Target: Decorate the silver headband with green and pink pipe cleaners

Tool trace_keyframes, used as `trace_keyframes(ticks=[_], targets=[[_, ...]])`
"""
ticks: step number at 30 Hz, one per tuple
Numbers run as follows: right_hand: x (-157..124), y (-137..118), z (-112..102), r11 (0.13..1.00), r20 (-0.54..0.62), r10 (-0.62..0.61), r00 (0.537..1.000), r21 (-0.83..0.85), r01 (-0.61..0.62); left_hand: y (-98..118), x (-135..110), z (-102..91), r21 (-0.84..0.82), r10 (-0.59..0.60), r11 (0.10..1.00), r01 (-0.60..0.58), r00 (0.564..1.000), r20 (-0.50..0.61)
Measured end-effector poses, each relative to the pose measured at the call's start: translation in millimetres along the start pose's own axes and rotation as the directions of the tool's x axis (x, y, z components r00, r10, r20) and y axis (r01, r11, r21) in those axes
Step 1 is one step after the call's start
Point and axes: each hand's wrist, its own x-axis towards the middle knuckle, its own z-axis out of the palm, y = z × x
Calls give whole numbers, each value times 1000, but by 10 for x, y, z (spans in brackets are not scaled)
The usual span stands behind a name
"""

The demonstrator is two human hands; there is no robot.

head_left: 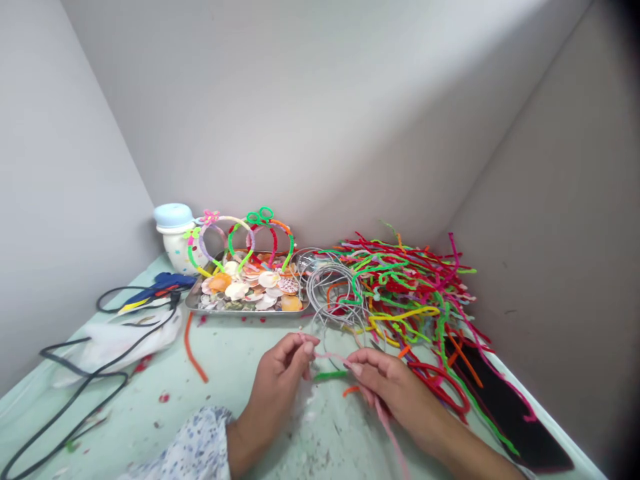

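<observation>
A pink pipe cleaner (391,437) runs between my two hands over the middle of the table. Thumb and forefinger of my left hand (285,373) pinch it near one end. My right hand (387,383) grips it farther along, and its tail hangs down toward the table's front edge. Between the hands, the span bends slightly. Just behind lies a short green pipe cleaner piece (330,376), with an orange scrap (351,391) close to my right fingertips.
Behind my hands stands a metal tray (250,311) of seashells, with decorated headbands (241,243) on it. Coiled grey wire (333,293) adjoins a large pipe cleaner heap (410,273). At left are a white jar (183,250), a blue glue gun (160,288) and a black cord (83,393).
</observation>
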Motion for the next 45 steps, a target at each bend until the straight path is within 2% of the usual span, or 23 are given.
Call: trace_keyframes(ticks=[7, 12, 15, 17, 20, 23, 27, 30, 39, 45], targets=[[-39, 48, 13, 994, 107, 54, 993, -101, -43, -44, 78, -14, -74, -66, 995, 63, 997, -37], [-135, -37, 122, 976, 204, 97, 974, -211, -53, -80, 80, -15, -120, -76, 990, 73, 997, -25], [-168, -78, 168, 972, 226, 132, 965, -221, -81, -79, 65, -8, -141, -91, 986, 89, 996, -10], [-169, -82, 176, 978, 242, 116, 963, -195, -69, -67, 55, -2, -143, -101, 984, 102, 995, 15], [-151, -55, 171, 996, 283, 16, 959, -87, 9, -44, 30, 10, -154, -94, 983, 100, 994, 48], [-122, -14, 180, 997, 264, -74, 962, -12, 80, -37, -10, 34, -152, -78, 984, 95, 990, 115], [-93, 18, 223, 997, 174, -60, 983, -38, 68, -51, -48, 68, -145, -80, 984, 109, 978, 193], [-86, 37, 233, 997, 151, -47, 987, -53, 56, -49, -41, 72, -161, -73, 981, 106, 978, 195], [-51, 158, 209, 999, 191, -38, 981, 22, 34, -1, 3, 39, -211, -132, 962, 173, 972, 196], [-64, 161, 228, 999, 176, -14, 984, -47, 22, -15, 2, 46, -202, -151, 961, 192, 968, 201]])
